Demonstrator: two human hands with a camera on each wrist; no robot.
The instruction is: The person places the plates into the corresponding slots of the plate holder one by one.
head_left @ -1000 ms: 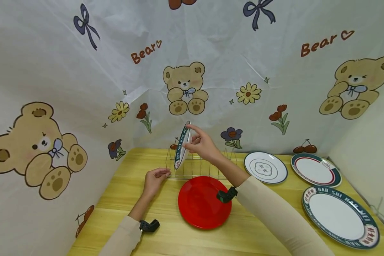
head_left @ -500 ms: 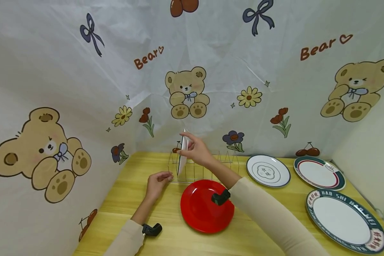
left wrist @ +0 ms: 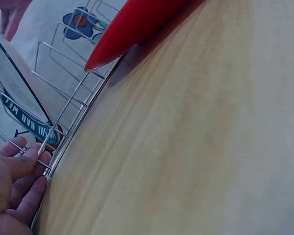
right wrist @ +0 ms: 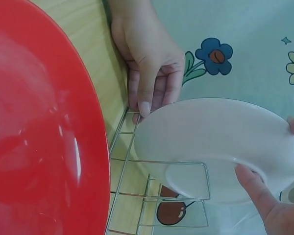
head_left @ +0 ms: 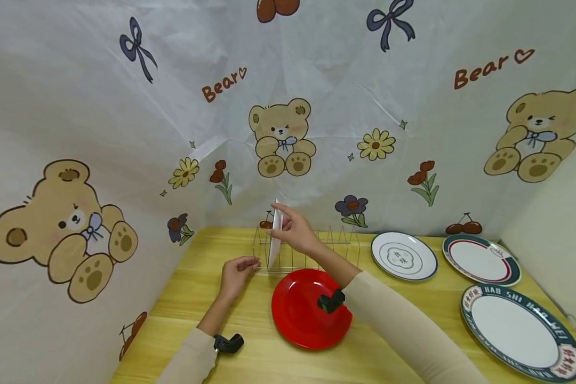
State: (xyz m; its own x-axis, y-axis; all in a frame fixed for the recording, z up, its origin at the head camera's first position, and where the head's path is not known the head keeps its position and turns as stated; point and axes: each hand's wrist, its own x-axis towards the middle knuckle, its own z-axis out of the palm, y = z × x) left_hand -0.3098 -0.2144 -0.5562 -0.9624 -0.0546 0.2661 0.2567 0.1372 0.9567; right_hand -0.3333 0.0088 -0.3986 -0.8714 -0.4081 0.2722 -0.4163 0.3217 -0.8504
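Note:
An oval plate [head_left: 274, 242] stands on edge in the left end of a wire dish rack [right wrist: 176, 162]. My right hand [head_left: 298, 230] grips its upper edge, thumb on the white underside [right wrist: 210, 127] in the right wrist view. Lettering on a dark green band [left wrist: 33, 126] marks its other face in the left wrist view, its lower rim down among the wires. At the rack's front left corner, my left hand [head_left: 237, 274] pinches the wire between thumb and fingers. A round red plate [head_left: 307, 314] lies just in front of the rack, partly under my right wrist.
To the right on the wooden table [head_left: 249, 352] lie a white plate with a grey centre design [head_left: 403, 256], a green-and-red-rimmed plate [head_left: 477, 261] and a large oval lettered plate [head_left: 516, 330]. A bear-printed cloth [head_left: 326, 69] hangs behind the rack.
My right hand has lowered the oval plate into the rack and turned it from tilted to nearly upright. The left hand keeps its hold on the rack's corner. The head view has shifted slightly.

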